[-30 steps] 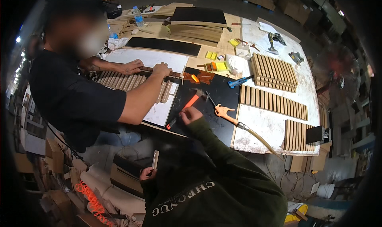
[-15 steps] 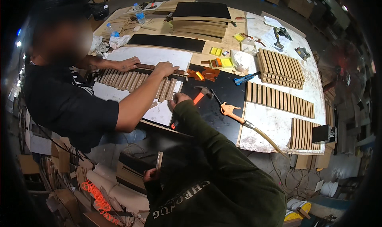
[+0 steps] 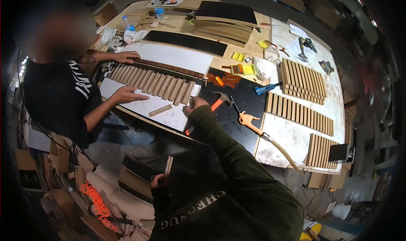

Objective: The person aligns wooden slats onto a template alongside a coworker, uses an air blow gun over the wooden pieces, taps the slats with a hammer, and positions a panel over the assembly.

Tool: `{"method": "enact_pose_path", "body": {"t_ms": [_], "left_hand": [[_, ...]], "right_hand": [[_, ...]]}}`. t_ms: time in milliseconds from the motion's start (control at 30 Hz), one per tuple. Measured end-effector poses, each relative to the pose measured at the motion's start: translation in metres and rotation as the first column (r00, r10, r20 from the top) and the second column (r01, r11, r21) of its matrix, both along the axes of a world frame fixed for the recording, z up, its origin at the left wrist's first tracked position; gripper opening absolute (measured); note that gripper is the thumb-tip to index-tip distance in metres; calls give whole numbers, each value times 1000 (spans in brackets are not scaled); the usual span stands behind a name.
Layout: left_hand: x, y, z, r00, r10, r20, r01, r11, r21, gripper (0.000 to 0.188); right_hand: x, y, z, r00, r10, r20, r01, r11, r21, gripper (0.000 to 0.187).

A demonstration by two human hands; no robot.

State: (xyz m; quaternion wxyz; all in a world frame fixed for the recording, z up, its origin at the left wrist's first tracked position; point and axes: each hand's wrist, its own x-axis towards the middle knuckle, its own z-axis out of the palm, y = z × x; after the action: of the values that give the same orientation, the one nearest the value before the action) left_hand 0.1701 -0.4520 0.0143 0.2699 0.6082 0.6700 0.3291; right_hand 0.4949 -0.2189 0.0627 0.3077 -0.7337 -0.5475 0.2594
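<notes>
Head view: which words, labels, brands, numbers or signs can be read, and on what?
Dark green sweatshirt: pale lettering, legible, not copied out here.
Co-worker's black T-shirt: white lettering, too slanted to read surely.
Water bottles: any label print is too small to read.

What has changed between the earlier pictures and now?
The right hand moved left and forward, from over the hammer to beside the row of slats. The co-worker's right hand left the brown strip, drawing back to the slats' near side. The left hand still holds its light strip.
</notes>
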Motion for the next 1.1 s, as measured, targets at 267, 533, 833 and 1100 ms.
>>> {"method": "enact_pose_path", "body": {"t_ms": [267,533,833,1100], "left_hand": [[10,0,5,995,91,43,-90,996,-25,21],[23,20,6,981,166,105,-151,979,-134,26],[30,113,12,977,-79,201,76,997,21,23],[39,160,32,950,-191,249,183,982,55,19]], "right_hand": [[-4,11,0,998,-41,50,45,995,-88,46],[-24,5,-7,991,-129,42,129,992,-9,67],[-40,15,0,902,-402,-156,397,916,-61,59],[-41,20,-3,906,-405,-119,400,914,-63,54]]}}
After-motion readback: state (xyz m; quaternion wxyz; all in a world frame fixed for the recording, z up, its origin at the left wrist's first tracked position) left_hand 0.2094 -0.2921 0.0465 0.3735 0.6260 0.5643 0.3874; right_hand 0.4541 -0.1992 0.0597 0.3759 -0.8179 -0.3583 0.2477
